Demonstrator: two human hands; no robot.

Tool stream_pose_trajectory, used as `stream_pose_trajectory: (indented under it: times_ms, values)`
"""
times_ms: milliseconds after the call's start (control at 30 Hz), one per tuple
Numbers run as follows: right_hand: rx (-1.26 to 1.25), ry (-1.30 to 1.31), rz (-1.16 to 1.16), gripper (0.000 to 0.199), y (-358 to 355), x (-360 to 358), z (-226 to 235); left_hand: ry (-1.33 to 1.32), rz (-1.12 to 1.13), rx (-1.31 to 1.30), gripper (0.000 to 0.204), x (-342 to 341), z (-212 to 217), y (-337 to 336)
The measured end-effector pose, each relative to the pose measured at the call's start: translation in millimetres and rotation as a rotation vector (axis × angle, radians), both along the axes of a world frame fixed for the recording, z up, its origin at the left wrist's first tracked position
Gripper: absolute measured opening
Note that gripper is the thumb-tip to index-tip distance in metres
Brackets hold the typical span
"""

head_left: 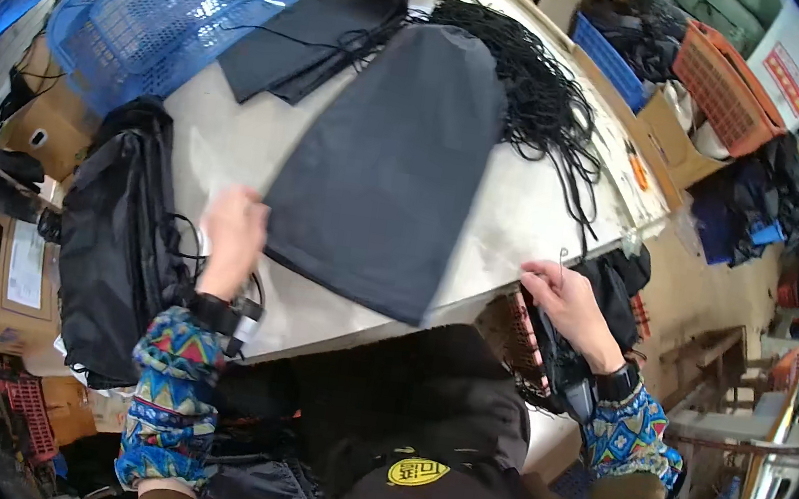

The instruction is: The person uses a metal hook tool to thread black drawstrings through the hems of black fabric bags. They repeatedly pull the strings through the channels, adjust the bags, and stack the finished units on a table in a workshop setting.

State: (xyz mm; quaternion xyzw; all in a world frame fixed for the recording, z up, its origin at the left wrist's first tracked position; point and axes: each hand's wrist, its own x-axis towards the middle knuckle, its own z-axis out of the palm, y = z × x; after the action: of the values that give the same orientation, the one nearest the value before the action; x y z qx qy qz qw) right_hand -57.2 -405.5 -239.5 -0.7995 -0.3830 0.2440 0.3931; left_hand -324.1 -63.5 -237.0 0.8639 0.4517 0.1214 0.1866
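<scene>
A flat dark grey fabric drawstring bag (391,158) lies across the white tabletop, its wide end toward me. My left hand (235,233) is at the bag's lower left edge. Motion smears its fingers, so I cannot make out their grip. Off the table's right front edge, my right hand (565,297) is closed, thumb and fingers together, on a thin wire hook (563,257) whose bent end sticks up. A heap of black cord (533,75) lies at the far right of the bag, with loose strands trailing toward my right hand.
Folded dark fabric pieces (310,46) lie behind the bag, beside a blue plastic basket (169,7). A pile of black bags (113,242) hangs at the left. Orange-handled snips (637,167) rest on the right ledge. A basket with black material (529,342) stands below my right hand.
</scene>
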Motion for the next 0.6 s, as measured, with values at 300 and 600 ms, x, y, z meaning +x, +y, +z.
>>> stream_pose_trajectory:
  times_ms: [300, 600]
  values:
    - [0.083, -0.350, -0.371, 0.022, -42, 41, -18, 0.328, -0.128, 0.258, 0.050, -6, -18, -54]
    - [0.032, 0.328, -0.203, 0.021, -28, 18, 8, -0.497, -0.412, -0.572, 0.027, 56, 20, -197]
